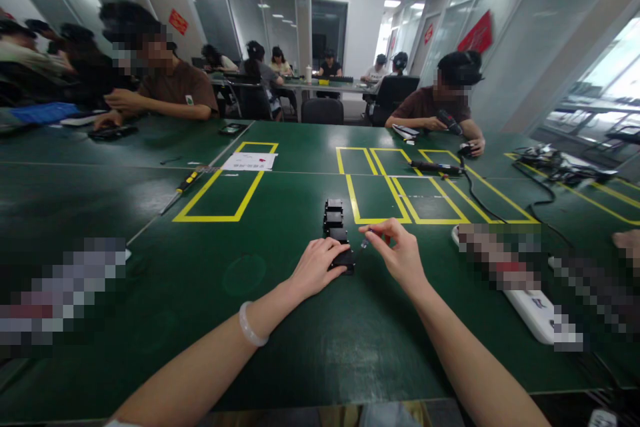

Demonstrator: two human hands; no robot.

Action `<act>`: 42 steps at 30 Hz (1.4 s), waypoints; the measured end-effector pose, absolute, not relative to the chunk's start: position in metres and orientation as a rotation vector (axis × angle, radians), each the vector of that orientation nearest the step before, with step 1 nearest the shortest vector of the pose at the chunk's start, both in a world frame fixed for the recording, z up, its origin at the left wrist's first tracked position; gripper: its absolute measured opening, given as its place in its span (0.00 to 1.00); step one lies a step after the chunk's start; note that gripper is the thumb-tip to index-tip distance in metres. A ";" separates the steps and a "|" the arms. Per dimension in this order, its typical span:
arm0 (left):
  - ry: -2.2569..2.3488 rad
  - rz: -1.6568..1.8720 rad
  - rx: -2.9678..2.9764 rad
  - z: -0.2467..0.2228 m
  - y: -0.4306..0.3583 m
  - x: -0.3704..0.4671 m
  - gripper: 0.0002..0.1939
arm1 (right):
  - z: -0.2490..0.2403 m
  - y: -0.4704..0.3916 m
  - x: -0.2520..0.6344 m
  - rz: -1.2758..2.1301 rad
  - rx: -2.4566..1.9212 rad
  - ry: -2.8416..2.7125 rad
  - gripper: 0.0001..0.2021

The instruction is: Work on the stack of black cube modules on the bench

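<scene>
A row of several small black blocks (335,217) runs away from me along the middle of the table. My left hand (320,263) rests at the near end, its thumb and fingers gripping the nearest black block (345,259); part of that block is hidden under the fingers. Just right of the row, my right hand (397,250) is raised with thumb and forefinger pinched together. A small clear piece (365,243) shows at those fingertips, apart from the blocks. It is too small for me to tell its kind.
Yellow tape outlines (207,219) mark the green table (240,360). A yellow-and-black screwdriver (187,181) lies left, near a paper sheet (249,161). A black electric screwdriver (436,167) with its cable and a white power strip (533,310) are right. Two people sit opposite.
</scene>
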State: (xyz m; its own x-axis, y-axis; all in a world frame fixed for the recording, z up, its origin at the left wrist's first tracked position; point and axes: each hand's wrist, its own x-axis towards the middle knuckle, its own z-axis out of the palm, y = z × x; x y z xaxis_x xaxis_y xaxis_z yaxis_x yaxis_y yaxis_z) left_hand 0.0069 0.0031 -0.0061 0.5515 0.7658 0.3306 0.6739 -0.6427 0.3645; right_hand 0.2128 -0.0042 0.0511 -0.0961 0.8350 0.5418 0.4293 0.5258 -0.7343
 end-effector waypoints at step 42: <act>1.218 0.699 2.588 -0.005 0.003 0.006 0.23 | 0.034 -0.005 0.207 0.840 -0.984 -1.568 0.11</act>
